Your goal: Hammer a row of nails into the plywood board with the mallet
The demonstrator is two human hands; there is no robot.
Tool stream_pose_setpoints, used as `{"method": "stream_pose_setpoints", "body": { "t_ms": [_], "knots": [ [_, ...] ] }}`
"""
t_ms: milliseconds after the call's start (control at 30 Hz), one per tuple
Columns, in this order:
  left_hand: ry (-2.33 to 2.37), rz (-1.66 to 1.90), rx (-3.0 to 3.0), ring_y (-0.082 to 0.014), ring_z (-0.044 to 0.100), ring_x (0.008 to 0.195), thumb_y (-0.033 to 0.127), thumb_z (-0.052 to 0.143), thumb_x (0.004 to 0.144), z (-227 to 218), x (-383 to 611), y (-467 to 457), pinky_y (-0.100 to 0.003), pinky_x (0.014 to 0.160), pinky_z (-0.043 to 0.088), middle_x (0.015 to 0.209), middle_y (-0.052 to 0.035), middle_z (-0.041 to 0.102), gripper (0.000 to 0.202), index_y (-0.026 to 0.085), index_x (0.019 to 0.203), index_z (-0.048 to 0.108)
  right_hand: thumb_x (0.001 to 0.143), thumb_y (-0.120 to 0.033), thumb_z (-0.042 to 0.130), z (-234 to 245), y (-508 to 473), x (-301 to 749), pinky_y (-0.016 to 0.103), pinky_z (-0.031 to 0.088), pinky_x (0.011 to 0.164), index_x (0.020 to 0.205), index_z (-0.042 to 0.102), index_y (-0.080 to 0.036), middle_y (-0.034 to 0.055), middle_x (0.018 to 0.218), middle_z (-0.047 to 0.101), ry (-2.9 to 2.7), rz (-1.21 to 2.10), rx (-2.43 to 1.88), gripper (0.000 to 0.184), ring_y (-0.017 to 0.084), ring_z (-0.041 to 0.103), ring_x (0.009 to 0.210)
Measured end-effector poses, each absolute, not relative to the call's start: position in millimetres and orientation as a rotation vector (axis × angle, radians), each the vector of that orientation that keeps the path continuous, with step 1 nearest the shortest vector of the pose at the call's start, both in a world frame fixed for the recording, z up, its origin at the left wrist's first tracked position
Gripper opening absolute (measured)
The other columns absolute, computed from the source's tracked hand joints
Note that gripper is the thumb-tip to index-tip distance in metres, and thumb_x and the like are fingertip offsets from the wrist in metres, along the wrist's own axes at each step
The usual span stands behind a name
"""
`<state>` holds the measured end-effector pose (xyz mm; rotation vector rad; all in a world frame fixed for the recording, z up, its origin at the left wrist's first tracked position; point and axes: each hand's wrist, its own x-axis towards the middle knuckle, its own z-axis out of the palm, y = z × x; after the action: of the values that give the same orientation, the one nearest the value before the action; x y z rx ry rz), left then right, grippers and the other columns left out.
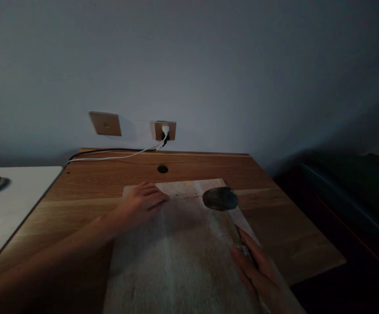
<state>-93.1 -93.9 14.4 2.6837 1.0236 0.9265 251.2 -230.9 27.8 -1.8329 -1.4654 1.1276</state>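
Note:
A pale wooden board [176, 253] lies on the brown wooden desk, running towards me. My right hand [257, 270] is wrapped around the handle of a hammer [220, 199], whose dark, blunt head is raised over the board's far right part. Near the board's far left corner rests my left hand [145, 198], fingers closed together and thumb side towards the middle. Whether a small thing is pinched in its fingertips cannot be made out. A short row of small dark specks [186, 195], nails or holes, runs across the board between the left fingertips and the hammer head.
The wooden desk [268, 218] meets a wall with a socket [165, 130] and a blank plate [106, 123]. White and black cables [117, 157] trail left along its back edge, behind a round hole [162, 168]. A white surface [19, 205] adjoins on the left.

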Motion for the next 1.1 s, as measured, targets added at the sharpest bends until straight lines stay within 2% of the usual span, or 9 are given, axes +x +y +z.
{"method": "stream_pose_setpoints", "body": {
  "t_ms": [67,133,267,433,567,667,733,933,1100],
  "knots": [
    [1.225,0.972,2.407,-0.0154,0.066,0.069,0.024,0.063,0.099,4.8,-119.5,-88.9,-0.029,0.070,0.053,0.084,-0.0007,0.074,0.013,0.022,0.100,0.075,0.098,-0.067,0.052,30.3,-228.8,236.2,0.027,0.039,0.043,0.156,0.051,-0.021,-0.0078,0.046,0.045,-1.452,1.178,-1.841,0.074,0.016,0.046,0.040],
    [1.286,0.963,2.256,-0.0140,0.065,0.064,0.026,0.066,0.095,-3.9,-134.5,-87.8,-0.026,0.064,0.052,0.081,-0.0001,0.074,0.011,0.021,0.098,0.076,0.097,-0.065,0.054,34.4,-225.8,220.6,0.025,0.037,0.042,0.156,0.050,-0.018,-0.0089,0.046,0.043,-1.458,1.252,-1.798,0.075,0.014,0.043,0.040],
    [1.223,0.968,2.178,-0.0162,0.072,0.075,0.026,0.067,0.093,-11.3,-137.8,-92.1,-0.026,0.070,0.055,0.088,-0.0023,0.078,0.011,0.021,0.096,0.076,0.099,-0.061,0.054,41.9,-217.0,196.6,0.022,0.033,0.041,0.156,0.049,-0.018,-0.0090,0.051,0.047,-1.506,1.385,-1.700,0.072,0.012,0.040,0.041],
    [1.212,0.952,2.125,-0.0153,0.072,0.072,0.019,0.068,0.091,-11.5,-131.4,-93.8,-0.025,0.067,0.054,0.084,-0.0007,0.078,0.008,0.020,0.096,0.075,0.103,-0.057,0.050,45.0,-204.4,179.5,0.021,0.028,0.041,0.157,0.045,-0.015,-0.0116,0.047,0.041,-1.655,1.452,-1.618,0.069,0.011,0.037,0.040],
    [1.191,0.924,2.271,-0.0157,0.070,0.074,0.010,0.068,0.088,-14.8,-131.7,-92.6,-0.026,0.070,0.053,0.086,-0.0009,0.076,0.014,0.020,0.095,0.075,0.104,-0.052,0.052,47.2,-198.5,166.8,0.021,0.027,0.040,0.158,0.043,-0.014,-0.0121,0.048,0.041,-1.704,1.454,-1.573,0.066,0.010,0.036,0.040],
    [1.182,0.926,2.329,-0.0182,0.071,0.083,0.014,0.070,0.089,-15.1,-131.5,-92.0,-0.028,0.075,0.054,0.096,-0.0039,0.076,0.010,0.020,0.095,0.076,0.105,-0.049,0.051,50.0,-194.9,157.7,0.020,0.028,0.039,0.159,0.041,-0.014,-0.0125,0.047,0.042,-1.702,1.512,-1.549,0.065,0.009,0.036,0.039],
    [1.186,0.911,2.298,-0.0175,0.071,0.080,0.016,0.071,0.089,-13.7,-130.7,-91.9,-0.028,0.073,0.054,0.095,-0.0034,0.075,0.009,0.020,0.095,0.076,0.106,-0.048,0.051,51.8,-192.6,152.4,0.020,0.028,0.038,0.159,0.042,-0.014,-0.0127,0.048,0.041,-1.707,1.535,-1.525,0.064,0.009,0.035,0.039],
    [1.263,0.879,2.101,-0.0151,0.072,0.075,0.011,0.068,0.086,-9.5,-128.0,-92.3,-0.024,0.071,0.054,0.091,0.0004,0.079,0.034,0.020,0.119,0.068,0.105,-0.051,0.050,54.4,-190.3,141.2,0.021,0.027,0.039,0.159,0.043,-0.017,-0.0120,0.049,0.039,-1.723,1.510,-1.538,0.064,0.011,0.035,0.041],
    [1.318,0.850,2.059,-0.0164,0.074,0.075,0.009,0.066,0.081,-5.9,-126.8,-92.6,-0.025,0.069,0.054,0.094,0.0007,0.081,0.050,0.022,0.129,0.063,0.105,-0.050,0.049,52.0,-191.8,134.6,0.025,0.036,0.046,0.158,0.047,-0.020,-0.0077,0.056,0.048,-1.825,1.495,-1.563,0.061,0.014,0.045,0.046]
  ]
}}
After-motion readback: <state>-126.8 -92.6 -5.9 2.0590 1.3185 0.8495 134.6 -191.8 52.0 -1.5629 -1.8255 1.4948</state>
